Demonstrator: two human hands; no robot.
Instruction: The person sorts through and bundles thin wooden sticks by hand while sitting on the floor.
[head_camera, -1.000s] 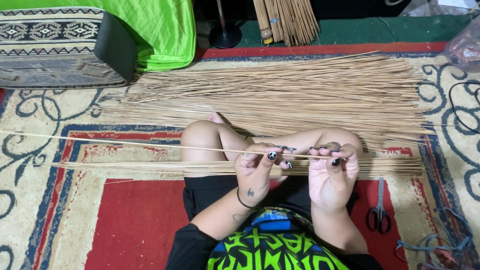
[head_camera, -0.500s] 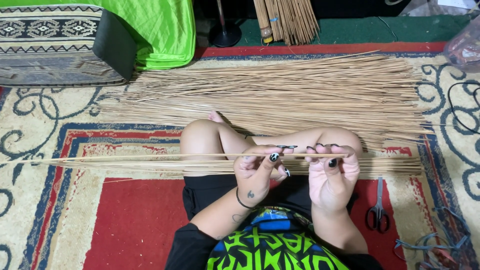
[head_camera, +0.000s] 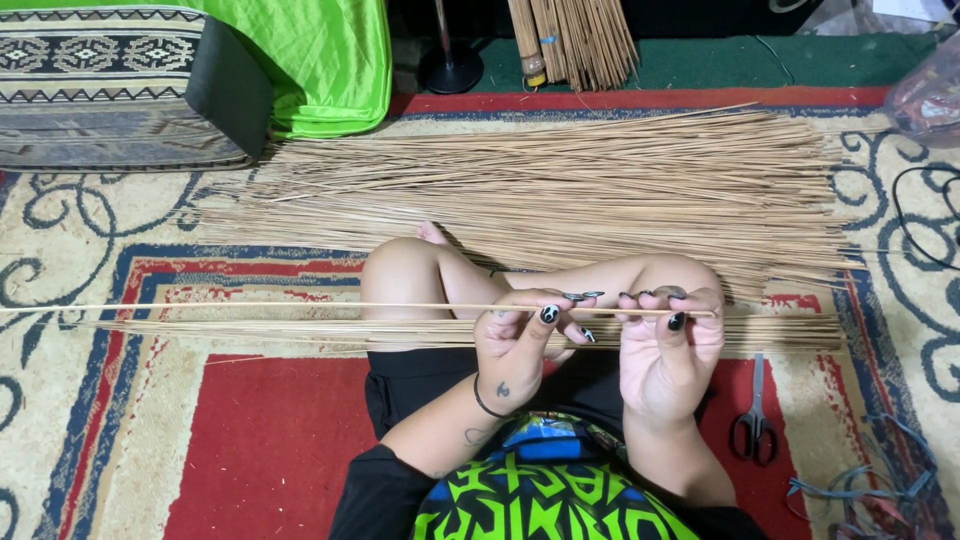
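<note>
A long thin pale stick (head_camera: 250, 306) runs level across the view, its free end reaching the left edge. My left hand (head_camera: 520, 345) pinches it near its right end, and my right hand (head_camera: 665, 345) pinches the very end just beside. Both hands hover over my crossed legs (head_camera: 440, 280). Under the hands a small sorted row of sticks (head_camera: 250, 332) lies across my lap and the rug. A big loose heap of the same sticks (head_camera: 560, 190) is spread on the rug beyond my knees.
Black-handled scissors (head_camera: 757, 420) lie on the red rug at right, with tangled blue bands (head_camera: 870, 490) below them. A patterned cushion (head_camera: 100, 90) and green cloth (head_camera: 320, 60) sit at top left. A bound stick bundle (head_camera: 575, 40) stands at top centre. A cable (head_camera: 925, 215) curls at right.
The stick's far left end, raised a second ago, has swung down to level. Both hands stayed in place, still pinching its right end; fingers shifted slightly.
</note>
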